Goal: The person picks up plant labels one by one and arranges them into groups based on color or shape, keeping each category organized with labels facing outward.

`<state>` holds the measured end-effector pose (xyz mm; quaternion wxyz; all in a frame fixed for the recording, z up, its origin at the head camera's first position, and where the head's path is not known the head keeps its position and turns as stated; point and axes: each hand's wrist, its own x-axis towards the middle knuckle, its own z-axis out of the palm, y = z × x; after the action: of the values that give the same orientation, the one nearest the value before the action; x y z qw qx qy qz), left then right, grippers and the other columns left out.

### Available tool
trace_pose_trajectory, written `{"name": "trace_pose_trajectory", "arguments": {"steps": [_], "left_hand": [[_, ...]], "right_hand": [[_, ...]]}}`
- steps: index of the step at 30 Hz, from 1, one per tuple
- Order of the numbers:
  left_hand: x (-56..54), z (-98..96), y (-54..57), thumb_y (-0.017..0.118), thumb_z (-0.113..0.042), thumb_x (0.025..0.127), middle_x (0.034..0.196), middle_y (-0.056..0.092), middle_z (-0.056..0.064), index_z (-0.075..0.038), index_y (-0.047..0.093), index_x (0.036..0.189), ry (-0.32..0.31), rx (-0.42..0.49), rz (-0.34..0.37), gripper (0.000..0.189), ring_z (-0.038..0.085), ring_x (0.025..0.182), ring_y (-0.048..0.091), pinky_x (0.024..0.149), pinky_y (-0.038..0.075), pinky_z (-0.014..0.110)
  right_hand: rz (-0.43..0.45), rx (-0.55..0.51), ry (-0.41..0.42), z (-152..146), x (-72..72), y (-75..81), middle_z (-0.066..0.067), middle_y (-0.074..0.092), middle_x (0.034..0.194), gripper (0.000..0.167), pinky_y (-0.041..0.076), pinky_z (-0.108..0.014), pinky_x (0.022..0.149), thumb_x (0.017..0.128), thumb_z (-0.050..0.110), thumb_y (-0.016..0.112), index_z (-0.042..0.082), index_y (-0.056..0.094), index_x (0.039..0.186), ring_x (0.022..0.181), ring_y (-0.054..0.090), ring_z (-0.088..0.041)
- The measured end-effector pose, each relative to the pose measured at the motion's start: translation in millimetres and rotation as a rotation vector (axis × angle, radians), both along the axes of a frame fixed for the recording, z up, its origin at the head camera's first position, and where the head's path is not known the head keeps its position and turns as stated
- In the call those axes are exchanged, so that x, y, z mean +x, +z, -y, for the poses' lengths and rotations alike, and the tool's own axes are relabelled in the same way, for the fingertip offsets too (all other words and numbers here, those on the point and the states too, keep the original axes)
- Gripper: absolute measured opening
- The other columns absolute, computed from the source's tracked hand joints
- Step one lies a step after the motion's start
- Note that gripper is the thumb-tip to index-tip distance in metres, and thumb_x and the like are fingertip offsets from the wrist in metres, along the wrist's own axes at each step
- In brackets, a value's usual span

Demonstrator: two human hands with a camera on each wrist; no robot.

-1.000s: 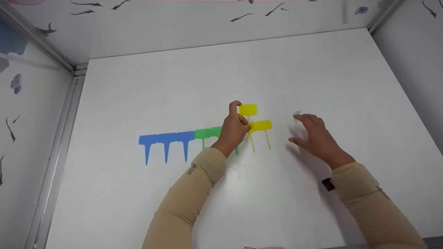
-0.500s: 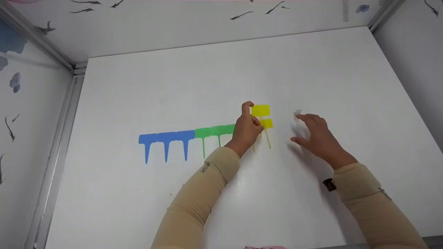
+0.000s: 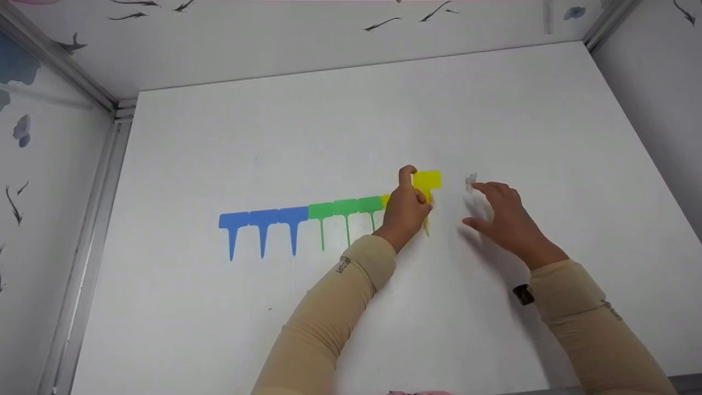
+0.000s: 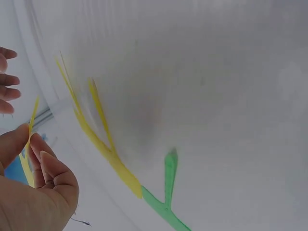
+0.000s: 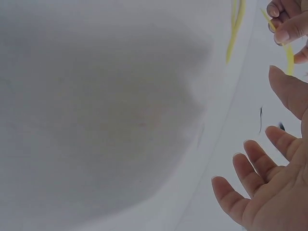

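My left hand (image 3: 406, 211) pinches a yellow T-shaped plant label (image 3: 427, 179) by its stem, as the left wrist view also shows. It holds the label above the right end of a row of labels. Blue labels (image 3: 264, 218) lie at the left of the row, green labels (image 3: 345, 207) in the middle and yellow labels (image 4: 110, 161) at the right, partly hidden behind the hand in the head view. To the right, my right hand (image 3: 507, 222) hovers with spread fingers, holding nothing. Beside its index fingertip is a small translucent piece (image 3: 470, 181), too small to identify.
The labels lie on a white tabletop (image 3: 219, 148). Behind it and at both sides stand white panels with a printed pattern (image 3: 307, 44), joined by metal rails (image 3: 90, 247). A bit of pink (image 3: 419, 392) shows at the bottom edge.
My left hand has moved right with the yellow label, uncovering the green labels and hiding most of the yellow ones in the row. My right hand has barely moved.
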<state>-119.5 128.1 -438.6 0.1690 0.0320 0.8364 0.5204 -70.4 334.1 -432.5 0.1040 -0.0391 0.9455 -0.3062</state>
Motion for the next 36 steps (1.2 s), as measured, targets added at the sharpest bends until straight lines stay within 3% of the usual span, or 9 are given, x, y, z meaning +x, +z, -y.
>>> {"name": "trace_pose_trajectory", "arguments": {"steps": [11, 21, 28, 36], "left_hand": [[0.5, -9.1, -6.5, 0.066, -0.002, 0.089, 0.081, 0.054, 0.0, -0.018, 0.027, 0.139, -0.021, -0.025, 0.01, 0.065, 0.013, 0.075, 0.05, 0.071, 0.043, 0.019], [2.7, -18.0, -7.9, 0.064, -0.004, 0.091, 0.088, 0.055, -0.001, -0.02, 0.025, 0.143, -0.056, -0.096, 0.018, 0.066, 0.013, 0.081, 0.053, 0.082, 0.047, 0.022], [3.1, -25.1, -8.4, 0.064, -0.005, 0.092, 0.091, 0.056, -0.003, -0.023, 0.024, 0.145, -0.079, -0.162, 0.044, 0.069, 0.013, 0.084, 0.055, 0.088, 0.048, 0.024], [4.1, -31.0, -9.8, 0.064, -0.005, 0.092, 0.093, 0.058, -0.001, -0.02, 0.024, 0.144, -0.15, -0.211, 0.004, 0.067, 0.012, 0.084, 0.056, 0.092, 0.048, 0.024]], "right_hand": [[-0.058, 0.01, 0.02, -3, 1.2, -2.6, -0.027, 0.035, 0.141, 0.068, 0.03, -0.058, 0.105, 0.086, 0.016, 0.073, 0.0, 0.038, 0.141, 0.13, 0.027, -0.045], [0.013, 0.044, -0.011, -4, 0.1, -0.9, -0.025, 0.032, 0.145, 0.07, 0.03, -0.058, 0.106, 0.087, 0.019, 0.072, 0.004, 0.035, 0.144, 0.133, 0.026, -0.043], [0.008, 0.041, -0.021, -6, 1.5, -1.0, -0.025, 0.032, 0.145, 0.07, 0.03, -0.058, 0.106, 0.087, 0.018, 0.072, 0.003, 0.035, 0.144, 0.133, 0.025, -0.043], [0.012, 0.013, -0.024, -10, 2.0, -1.7, -0.026, 0.032, 0.145, 0.069, 0.029, -0.058, 0.107, 0.087, 0.018, 0.071, 0.002, 0.035, 0.144, 0.132, 0.025, -0.044]]}}
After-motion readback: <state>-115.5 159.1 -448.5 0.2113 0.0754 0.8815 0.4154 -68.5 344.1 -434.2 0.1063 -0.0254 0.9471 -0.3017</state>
